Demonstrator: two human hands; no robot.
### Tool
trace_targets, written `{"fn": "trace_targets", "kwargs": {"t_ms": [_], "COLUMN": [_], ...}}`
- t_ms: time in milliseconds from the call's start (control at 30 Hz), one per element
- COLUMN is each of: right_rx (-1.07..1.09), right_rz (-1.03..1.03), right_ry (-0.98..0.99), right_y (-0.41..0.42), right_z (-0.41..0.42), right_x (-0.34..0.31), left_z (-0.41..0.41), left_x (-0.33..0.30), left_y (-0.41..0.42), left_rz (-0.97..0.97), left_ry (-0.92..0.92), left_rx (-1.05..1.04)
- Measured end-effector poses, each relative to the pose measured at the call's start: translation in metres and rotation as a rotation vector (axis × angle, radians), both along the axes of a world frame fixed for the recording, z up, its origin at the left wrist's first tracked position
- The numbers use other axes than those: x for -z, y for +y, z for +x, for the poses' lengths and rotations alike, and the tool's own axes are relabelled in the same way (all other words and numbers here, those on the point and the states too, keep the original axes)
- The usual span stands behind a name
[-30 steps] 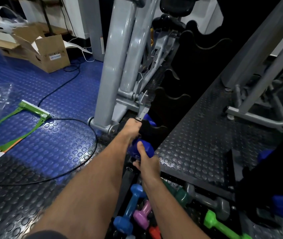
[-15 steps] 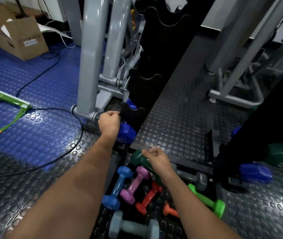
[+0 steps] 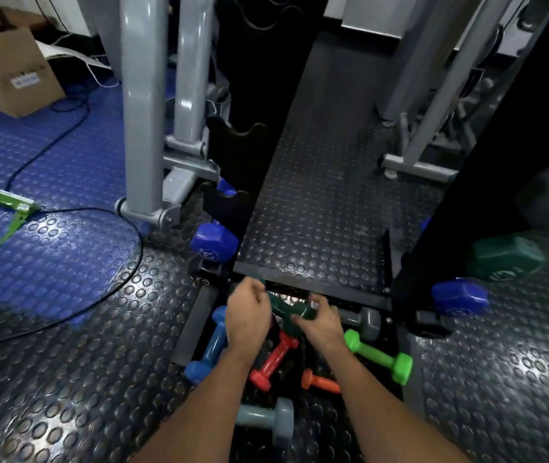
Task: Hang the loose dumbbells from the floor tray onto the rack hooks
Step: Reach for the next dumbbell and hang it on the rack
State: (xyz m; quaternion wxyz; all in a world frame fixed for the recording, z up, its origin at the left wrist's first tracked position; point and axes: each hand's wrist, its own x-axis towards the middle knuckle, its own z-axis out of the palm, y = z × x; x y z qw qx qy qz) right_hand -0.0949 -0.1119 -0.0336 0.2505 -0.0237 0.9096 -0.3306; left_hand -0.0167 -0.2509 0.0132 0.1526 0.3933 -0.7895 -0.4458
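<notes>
Two hands on one dark green dumbbell (image 3: 291, 312), at the floor tray's (image 3: 189, 332) 12 o'clock edge.
My right hand (image 3: 321, 324) clamps its 4 o'clock head, left hand (image 3: 246, 317) curls half-closed at the 10 o'clock end; rack hooks (image 3: 234, 138) lie toward 11 o'clock.

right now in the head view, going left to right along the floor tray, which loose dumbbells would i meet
blue dumbbell → red dumbbell → orange dumbbell → bright green dumbbell. Left out: the dark green dumbbell between both hands and the two grey ones, whose places overlap the others.
</notes>
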Motion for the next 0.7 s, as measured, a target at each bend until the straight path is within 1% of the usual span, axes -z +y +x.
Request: {"fn": "trace_targets", "kwargs": {"t_ms": [100, 167, 267, 367, 467, 567, 700], "right_rx": [-0.035, -0.054, -0.143, -0.294, -0.4, -0.434, -0.457], "right_rz": [-0.02, -0.025, 0.053, 0.152, 0.243, 0.275, 0.311], "right_ry": [-0.016, -0.009, 0.051, 0.117, 0.197, 0.256, 0.223], "right_y": [-0.002, -0.005, -0.007, -0.004, -0.005, -0.009, -0.014], "right_z": [-0.002, -0.005, -0.01, -0.009, -0.007, -0.008, -0.013], "right_x": [0.013, 0.017, 0.025, 0.033, 0.041, 0.042, 0.034], "left_z": [-0.002, -0.005, -0.014, -0.022, -0.024, -0.024, -0.027], "left_x": [0.029, 0.044, 0.055, 0.054, 0.062, 0.065, 0.069], "left_y": [0.002, 0.003, 0.002, 0.001, -0.001, 0.0, 0.001], "left_rz": [0.198, 0.32, 0.509, 0.696, 0.812, 0.896, 0.943], "left_ry": [-0.195, -0.258, -0.241, -0.233, -0.235, -0.233, -0.228], "left_rx": [0.097, 0.106, 0.031, -0.038, -0.104, -0.135, -0.143]}}
